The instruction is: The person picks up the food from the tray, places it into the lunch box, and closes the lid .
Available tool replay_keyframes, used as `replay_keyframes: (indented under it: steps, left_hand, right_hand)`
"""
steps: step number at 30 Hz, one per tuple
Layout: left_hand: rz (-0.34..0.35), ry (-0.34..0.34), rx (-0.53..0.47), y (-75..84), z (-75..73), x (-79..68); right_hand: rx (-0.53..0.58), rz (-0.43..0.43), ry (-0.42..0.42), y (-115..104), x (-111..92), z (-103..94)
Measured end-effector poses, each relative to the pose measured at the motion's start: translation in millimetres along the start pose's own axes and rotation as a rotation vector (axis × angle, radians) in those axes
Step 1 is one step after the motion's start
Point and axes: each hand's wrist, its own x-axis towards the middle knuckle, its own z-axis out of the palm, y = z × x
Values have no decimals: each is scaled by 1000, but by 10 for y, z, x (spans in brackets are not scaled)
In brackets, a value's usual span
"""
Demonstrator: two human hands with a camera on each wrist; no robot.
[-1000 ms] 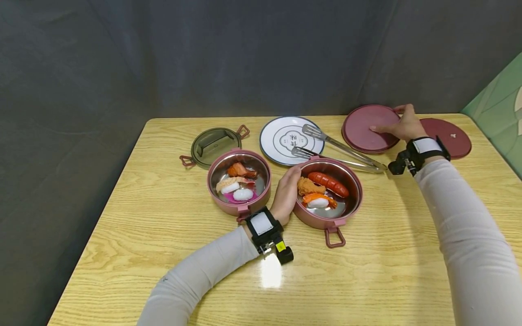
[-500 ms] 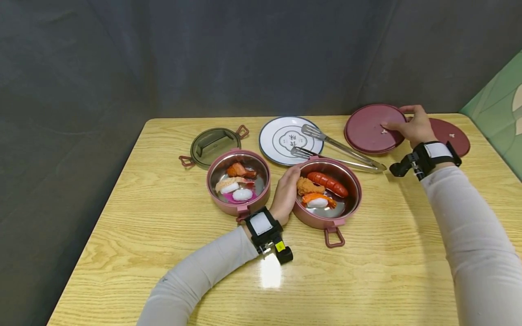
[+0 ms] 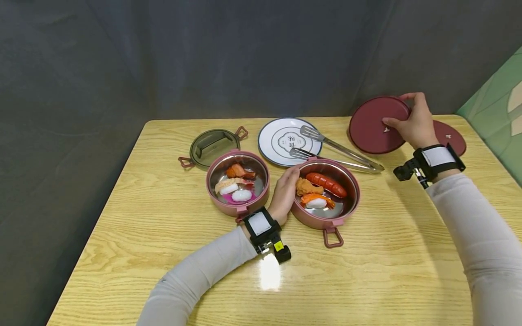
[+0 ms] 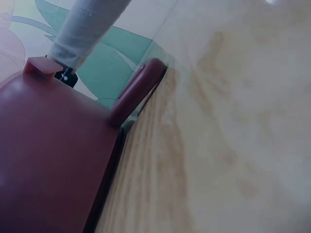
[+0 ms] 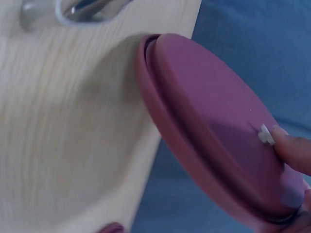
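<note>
Maroon lid [image 3: 373,124] tilted in the pinching right hand [image 3: 419,123], straight-fingered left hand [image 3: 284,197] against a pink pot [image 3: 311,220].

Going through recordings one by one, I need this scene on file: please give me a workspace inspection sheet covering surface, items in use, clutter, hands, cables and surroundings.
Surface: wood-grain table, light reflection on it
Items in use: left pot and right pot, both holding food pieces; red lid, tilted
Clutter: olive lid, white plate, tongs partly over it, second lid
Hands: left hand against right pot's side; right hand pinching red lid's edge
Cables: nothing seen
Surroundings: dark curtain behind, green panel at right
</note>
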Motion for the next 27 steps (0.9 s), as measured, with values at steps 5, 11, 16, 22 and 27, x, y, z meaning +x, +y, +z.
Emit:
replay_keyframes:
  steps: [5,11,16,22,27]
  left_hand:
    - [3,-10,-6,33,-13,18]
    - [20,-14,4,59,-33,58]
    - [113,-28,46,153,-85,74]
    - [203,-15,26,389,-180,42]
    - [113,-84,-227,595,-253,22]
  right_hand:
    - [-60,-148,62,-228,-195,-25]
    - [-77,-501,177,-525,-574,-4]
    - [-192,-806,273,-714,-915,89]
    - [-191,-1171,384,-823,-1169,250]
    - [-175,-1494,513,-910,-1301,407]
